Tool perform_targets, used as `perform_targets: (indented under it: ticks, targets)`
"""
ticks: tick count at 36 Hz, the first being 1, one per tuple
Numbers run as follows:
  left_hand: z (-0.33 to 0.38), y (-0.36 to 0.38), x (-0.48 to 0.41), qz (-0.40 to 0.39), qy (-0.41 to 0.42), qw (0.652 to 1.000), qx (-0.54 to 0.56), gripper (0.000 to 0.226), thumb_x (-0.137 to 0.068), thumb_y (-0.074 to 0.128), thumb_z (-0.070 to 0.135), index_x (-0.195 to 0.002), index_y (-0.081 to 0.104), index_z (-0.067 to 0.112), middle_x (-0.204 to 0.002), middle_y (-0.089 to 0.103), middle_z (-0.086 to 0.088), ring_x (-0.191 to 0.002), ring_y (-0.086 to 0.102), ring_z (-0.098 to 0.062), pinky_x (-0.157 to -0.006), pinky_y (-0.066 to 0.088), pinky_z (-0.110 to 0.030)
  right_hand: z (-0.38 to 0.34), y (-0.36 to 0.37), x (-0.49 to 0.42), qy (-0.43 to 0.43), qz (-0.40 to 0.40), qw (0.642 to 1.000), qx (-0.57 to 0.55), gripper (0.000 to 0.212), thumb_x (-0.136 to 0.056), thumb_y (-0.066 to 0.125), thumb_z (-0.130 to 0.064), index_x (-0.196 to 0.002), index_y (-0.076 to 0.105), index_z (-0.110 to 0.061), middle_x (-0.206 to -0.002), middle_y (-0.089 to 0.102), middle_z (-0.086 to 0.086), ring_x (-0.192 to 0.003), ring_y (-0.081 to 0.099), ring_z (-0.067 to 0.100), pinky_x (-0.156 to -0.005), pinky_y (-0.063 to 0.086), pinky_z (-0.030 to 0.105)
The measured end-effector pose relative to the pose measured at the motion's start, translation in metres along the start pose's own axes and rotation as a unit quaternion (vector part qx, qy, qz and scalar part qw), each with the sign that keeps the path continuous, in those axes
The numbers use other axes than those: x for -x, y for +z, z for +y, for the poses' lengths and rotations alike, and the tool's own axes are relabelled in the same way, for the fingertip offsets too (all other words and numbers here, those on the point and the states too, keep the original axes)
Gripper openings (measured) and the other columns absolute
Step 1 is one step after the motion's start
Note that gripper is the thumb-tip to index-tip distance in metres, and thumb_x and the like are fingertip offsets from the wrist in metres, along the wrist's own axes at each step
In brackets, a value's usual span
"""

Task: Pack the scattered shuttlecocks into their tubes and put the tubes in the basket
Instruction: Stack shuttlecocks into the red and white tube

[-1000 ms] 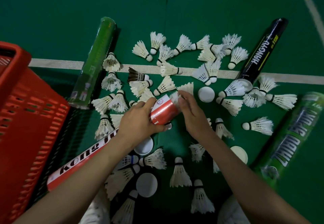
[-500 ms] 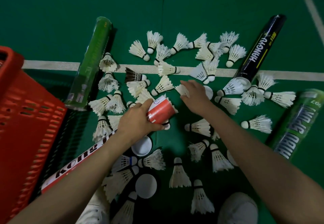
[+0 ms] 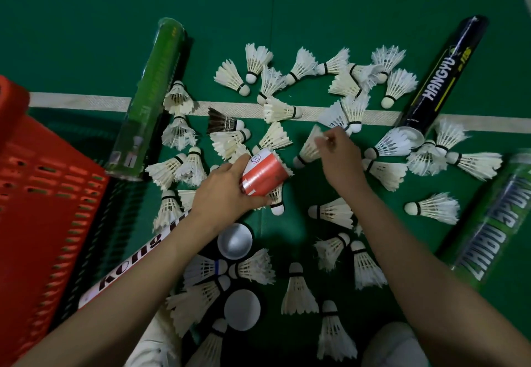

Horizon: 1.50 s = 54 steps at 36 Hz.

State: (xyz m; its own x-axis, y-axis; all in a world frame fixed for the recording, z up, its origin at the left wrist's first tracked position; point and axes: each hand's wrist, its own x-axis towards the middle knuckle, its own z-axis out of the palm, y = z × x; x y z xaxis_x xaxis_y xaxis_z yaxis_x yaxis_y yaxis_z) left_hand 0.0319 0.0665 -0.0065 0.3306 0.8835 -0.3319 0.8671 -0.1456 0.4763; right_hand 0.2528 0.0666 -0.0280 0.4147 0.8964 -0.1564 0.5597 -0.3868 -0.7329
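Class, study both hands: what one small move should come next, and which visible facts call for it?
Probably the right hand should carry the shuttlecock it pinches across to the open mouth of the red-and-white tube gripped by the left hand, and slide it in cork first. The cork points toward that mouth, and the two are close but apart.

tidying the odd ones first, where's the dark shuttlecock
Head view, left of centre: the dark shuttlecock lies just below the white line, right of the left green tube and above the left hand.
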Motion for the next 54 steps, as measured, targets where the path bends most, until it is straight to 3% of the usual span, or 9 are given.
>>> perform_targets:
  ticks: [7,14,25,31,38,41,44,49,54]
  targets:
    - [0.004,-0.004,0.011,0.033,0.027,0.999,-0.022,0.095,-0.065,0.07,0.065,-0.143,0.032,0.026,-0.114,0.055,-0.006,-0.099,0.054,-0.026,-0.078,0.048,-0.035,-0.019,-0.009,0.032,0.041,0.007,0.969,-0.243,0.01,-0.098,0.046,-0.026,-0.103,0.051,-0.018,-0.094,0.058,-0.003,-0.084,0.054,0.009,-0.073,0.045,0.02]
    - [0.009,-0.006,0.022,0.032,0.046,0.997,-0.045,0.093,-0.068,0.073,0.059,-0.144,0.029,0.028,-0.117,0.054,-0.005,-0.102,0.053,-0.026,-0.084,0.046,-0.036,-0.035,-0.002,0.06,0.005,-0.044,0.971,-0.236,0.022,-0.101,0.039,-0.016,-0.119,0.05,-0.019,-0.1,0.058,-0.014,-0.078,0.056,-0.011,-0.068,0.043,0.005]
    - [0.003,-0.01,0.03,0.059,0.044,0.997,-0.027,0.09,-0.067,0.074,0.059,-0.141,0.034,0.027,-0.111,0.054,-0.004,-0.1,0.053,-0.026,-0.082,0.047,-0.038,-0.056,-0.006,0.091,-0.017,-0.166,0.947,-0.274,0.063,-0.087,0.026,-0.052,-0.144,0.027,-0.025,-0.108,0.04,-0.037,-0.092,0.039,-0.037,-0.077,0.029,-0.01]
    - [0.008,-0.013,0.032,0.054,0.05,0.997,-0.034,0.091,-0.067,0.075,0.056,-0.142,0.033,0.027,-0.114,0.054,-0.005,-0.105,0.051,-0.027,-0.086,0.045,-0.039,-0.062,0.003,0.094,0.012,-0.232,0.935,-0.269,0.073,-0.081,0.022,-0.057,-0.149,0.015,-0.029,-0.135,0.03,-0.018,-0.113,0.037,-0.015,-0.077,0.025,-0.011]
    - [-0.001,-0.013,0.021,0.038,0.022,0.998,-0.043,0.094,-0.067,0.075,0.056,-0.144,0.029,0.029,-0.117,0.053,-0.005,-0.108,0.052,-0.028,-0.09,0.045,-0.043,-0.056,0.012,0.079,0.03,-0.248,0.933,-0.259,0.07,-0.084,0.021,-0.063,-0.145,0.027,-0.03,-0.14,0.034,-0.014,-0.131,0.032,0.004,-0.108,0.025,0.025]
    - [-0.008,-0.014,0.014,0.043,-0.001,0.999,-0.027,0.093,-0.065,0.075,0.057,-0.142,0.031,0.03,-0.114,0.055,-0.006,-0.103,0.053,-0.031,-0.087,0.048,-0.045,-0.048,0.019,0.067,0.051,-0.196,0.938,-0.282,0.035,-0.094,0.038,-0.053,-0.117,0.055,-0.032,-0.121,0.059,-0.002,-0.114,0.055,0.012,-0.106,0.039,0.037]
    - [-0.013,-0.019,0.008,0.044,-0.014,0.999,-0.018,0.086,-0.067,0.073,0.058,-0.138,0.034,0.029,-0.109,0.054,-0.006,-0.098,0.053,-0.029,-0.078,0.046,-0.037,-0.036,0.027,0.045,0.084,-0.165,0.94,-0.287,0.01,-0.094,0.055,-0.029,-0.1,0.063,-0.031,-0.113,0.062,-0.005,-0.105,0.057,0.008,-0.1,0.044,0.036]
    - [-0.02,-0.021,-0.002,0.032,-0.029,0.999,-0.031,0.082,-0.066,0.071,0.063,-0.133,0.036,0.03,-0.103,0.054,-0.005,-0.093,0.054,-0.029,-0.076,0.047,-0.037,-0.027,0.038,0.001,0.037,-0.165,0.98,-0.1,0.025,-0.093,0.055,-0.021,-0.117,0.062,-0.021,-0.132,0.045,0.004,-0.119,0.045,0.015,-0.103,0.033,0.027]
    - [-0.023,-0.021,-0.009,0.018,-0.048,0.998,-0.031,0.079,-0.066,0.071,0.064,-0.129,0.038,0.031,-0.099,0.051,-0.003,-0.092,0.053,-0.028,-0.073,0.044,-0.035,-0.036,0.047,-0.03,0.048,-0.21,0.976,0.03,0.037,-0.092,0.056,-0.026,-0.129,0.057,-0.021,-0.151,0.027,0.009,-0.138,0.026,0.025,-0.114,0.022,0.031]
